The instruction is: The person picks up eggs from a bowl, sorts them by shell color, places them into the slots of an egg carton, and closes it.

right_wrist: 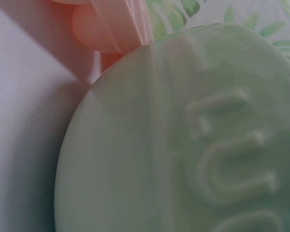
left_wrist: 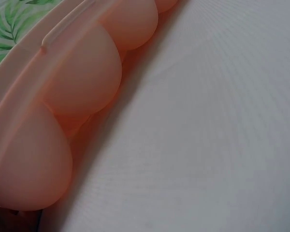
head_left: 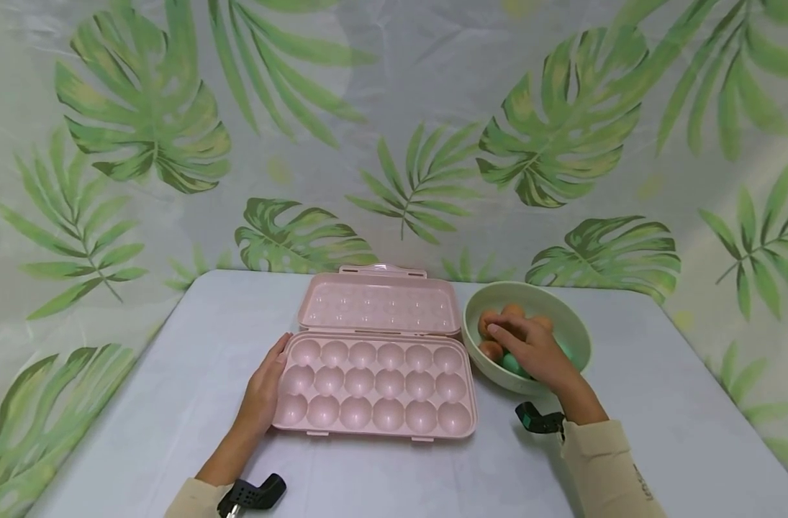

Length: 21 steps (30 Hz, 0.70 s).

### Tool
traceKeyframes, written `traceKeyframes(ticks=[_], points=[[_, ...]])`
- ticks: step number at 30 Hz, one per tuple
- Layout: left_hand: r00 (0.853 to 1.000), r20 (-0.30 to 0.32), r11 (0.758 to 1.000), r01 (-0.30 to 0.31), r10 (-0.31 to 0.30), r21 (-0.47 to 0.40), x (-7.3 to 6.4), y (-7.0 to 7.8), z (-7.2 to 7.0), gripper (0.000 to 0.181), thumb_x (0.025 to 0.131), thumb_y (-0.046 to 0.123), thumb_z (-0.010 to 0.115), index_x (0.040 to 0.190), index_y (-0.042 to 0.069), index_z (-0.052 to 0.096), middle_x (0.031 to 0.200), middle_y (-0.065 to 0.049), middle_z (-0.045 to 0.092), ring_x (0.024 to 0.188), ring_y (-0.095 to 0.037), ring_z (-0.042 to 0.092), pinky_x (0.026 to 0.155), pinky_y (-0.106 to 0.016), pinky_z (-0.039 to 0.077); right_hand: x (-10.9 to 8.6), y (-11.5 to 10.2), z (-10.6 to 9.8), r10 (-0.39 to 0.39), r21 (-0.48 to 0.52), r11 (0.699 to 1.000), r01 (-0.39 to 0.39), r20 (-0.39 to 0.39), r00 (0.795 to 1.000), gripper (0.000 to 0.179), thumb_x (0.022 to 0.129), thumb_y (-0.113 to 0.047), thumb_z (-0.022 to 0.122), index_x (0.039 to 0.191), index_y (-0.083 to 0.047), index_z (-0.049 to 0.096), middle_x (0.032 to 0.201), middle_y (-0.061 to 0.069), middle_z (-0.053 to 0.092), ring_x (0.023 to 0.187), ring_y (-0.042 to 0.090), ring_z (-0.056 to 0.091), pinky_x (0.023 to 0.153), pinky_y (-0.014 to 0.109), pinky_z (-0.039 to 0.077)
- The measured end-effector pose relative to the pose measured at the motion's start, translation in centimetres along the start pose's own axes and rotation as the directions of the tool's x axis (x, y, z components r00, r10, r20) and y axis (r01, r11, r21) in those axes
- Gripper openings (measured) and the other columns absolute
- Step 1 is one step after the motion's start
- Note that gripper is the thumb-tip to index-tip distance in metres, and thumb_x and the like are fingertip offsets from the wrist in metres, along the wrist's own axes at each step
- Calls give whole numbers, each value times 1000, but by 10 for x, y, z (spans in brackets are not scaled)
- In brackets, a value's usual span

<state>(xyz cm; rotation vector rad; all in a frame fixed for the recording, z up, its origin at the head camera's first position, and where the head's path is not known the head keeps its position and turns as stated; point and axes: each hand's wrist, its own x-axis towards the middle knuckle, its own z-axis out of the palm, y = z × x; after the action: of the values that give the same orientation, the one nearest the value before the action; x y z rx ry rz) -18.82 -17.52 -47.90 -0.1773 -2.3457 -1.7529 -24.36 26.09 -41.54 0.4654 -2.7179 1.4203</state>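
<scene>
A pink plastic egg box (head_left: 377,437) lies unlatched on the table, its cups bare and its lid (head_left: 379,306) folded back flat. Along its left side rests my left hand (head_left: 264,388), fingers straight against the edge. The left wrist view shows the rounded undersides of the box's cups (left_wrist: 87,67). To the right stands a pale green bowl (head_left: 581,316) with several brown eggs and a green egg-shaped thing (head_left: 513,365). My right hand (head_left: 536,349) reaches into it, fingertips and thumb at a brown egg (head_left: 484,325); I cannot tell whether they pinch it.
The white-covered table (head_left: 394,482) carries the box and bowl side by side, nearly touching. A leaf-printed curtain (head_left: 406,86) hangs behind the table. In the right wrist view the bowl's outer wall (right_wrist: 106,159) fills most of the picture, with raised shapes on it.
</scene>
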Motion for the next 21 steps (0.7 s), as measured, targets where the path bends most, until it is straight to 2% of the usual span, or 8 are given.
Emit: traceKeyframes(ticks=[8, 14, 21], points=[[1000, 6, 1000, 21, -21, -13, -1, -1, 0, 53, 106, 32, 30, 150, 3, 31, 154, -12, 32, 144, -26, 22, 107, -7, 16, 0, -1, 2, -12, -14, 1000, 12, 17, 1000, 41, 98, -30, 57, 127, -1, 60, 124, 13, 62, 115, 27, 57, 89, 12, 44], [1000, -1, 1000, 19, -19, -11, -3, -1, 0, 52, 106, 30, 29, 149, 2, 31, 154, -14, 32, 144, -28, 22, 109, -10, 16, 1, -2, 3, -47, 18, 999, 46, 33, 998, 38, 97, -23, 59, 126, 2, 60, 122, 17, 63, 113, 29, 59, 88, 12, 45], [1000, -6, 1000, -1, 1, 7, -1, -1, -2, 52, 106, 31, 30, 149, 2, 33, 153, -14, 34, 143, -29, 24, 107, -8, 17, -2, -3, 2, -70, -81, 994, 74, 55, 996, 34, 95, -16, 61, 124, 0, 61, 119, 14, 65, 109, 28, 61, 87, 15, 46]])
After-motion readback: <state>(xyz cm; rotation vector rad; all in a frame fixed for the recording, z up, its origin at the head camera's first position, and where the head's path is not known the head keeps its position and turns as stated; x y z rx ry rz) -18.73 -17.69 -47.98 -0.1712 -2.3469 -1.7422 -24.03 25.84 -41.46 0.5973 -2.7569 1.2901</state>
